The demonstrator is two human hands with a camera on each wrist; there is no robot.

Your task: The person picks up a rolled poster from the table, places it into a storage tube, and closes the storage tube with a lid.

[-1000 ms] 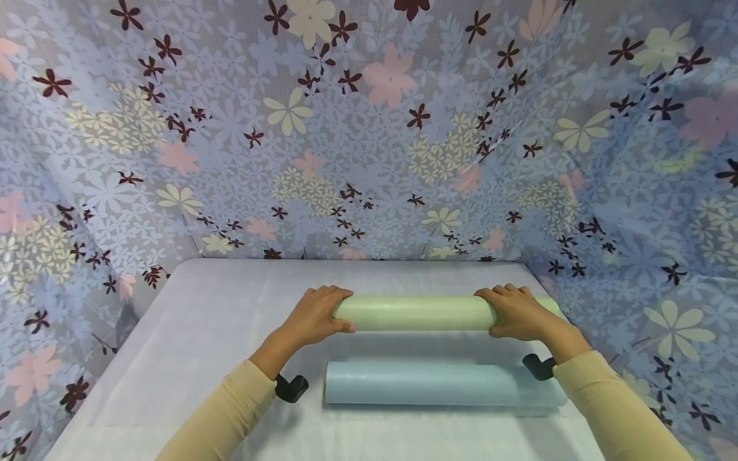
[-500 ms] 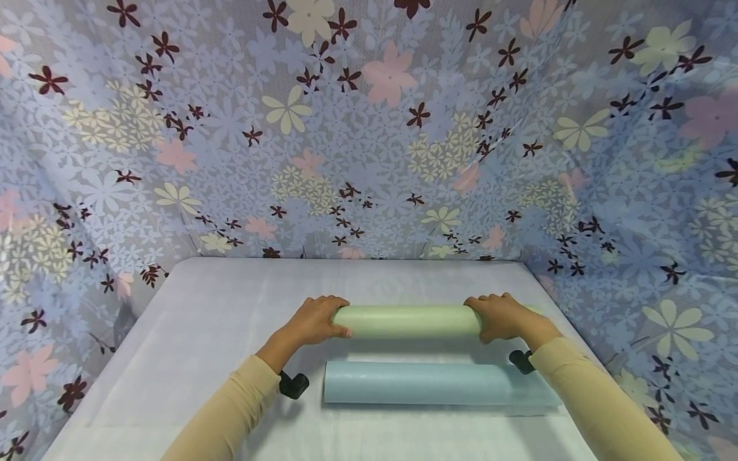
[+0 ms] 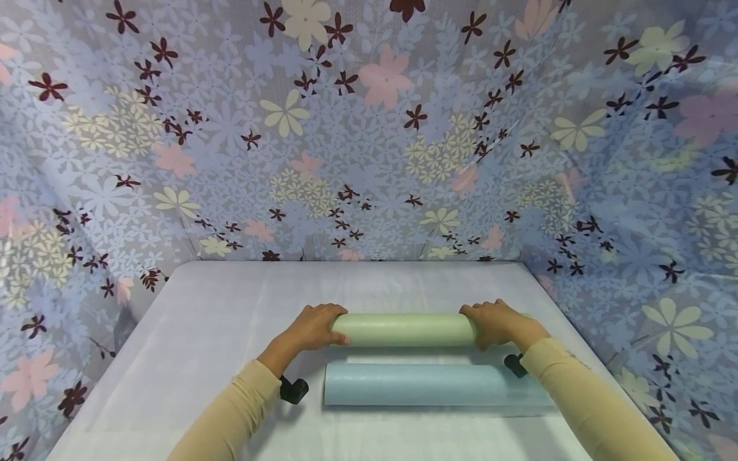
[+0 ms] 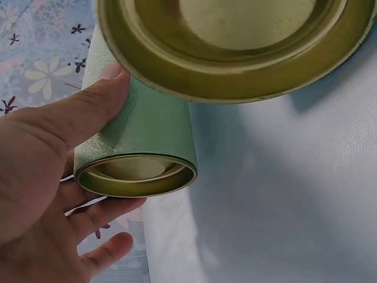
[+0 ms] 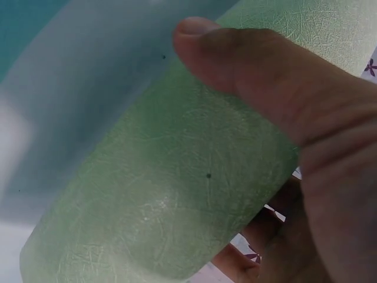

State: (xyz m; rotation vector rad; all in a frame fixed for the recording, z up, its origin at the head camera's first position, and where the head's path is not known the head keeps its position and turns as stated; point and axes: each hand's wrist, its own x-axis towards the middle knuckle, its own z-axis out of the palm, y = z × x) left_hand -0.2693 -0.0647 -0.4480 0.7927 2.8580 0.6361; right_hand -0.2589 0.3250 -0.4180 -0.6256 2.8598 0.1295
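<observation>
A long pale green tube (image 3: 403, 330) lies crosswise between both hands in the head view, beyond a blue tube (image 3: 426, 384) on the table. My left hand (image 3: 316, 328) grips the green tube's left end, thumb on the near side. Toward the other end, my right hand (image 3: 494, 323) holds it from above. In the left wrist view, the green tube's gold metal end cap (image 4: 136, 171) shows near the fingers, and the blue tube's larger gold end (image 4: 247, 71) fills the top. The right wrist view has the thumb (image 5: 235, 56) across the textured green surface (image 5: 159, 171).
A white cloth-covered table (image 3: 190, 358) spreads under everything. Floral fabric (image 3: 369, 147) hangs behind and at both sides. Black camera mounts (image 3: 294, 389) sit under the wrists, the right one close above the blue tube's right part.
Both hands and the green tube have come nearer to the blue tube, which stays in place. The right hand has also shifted left in the head view.
</observation>
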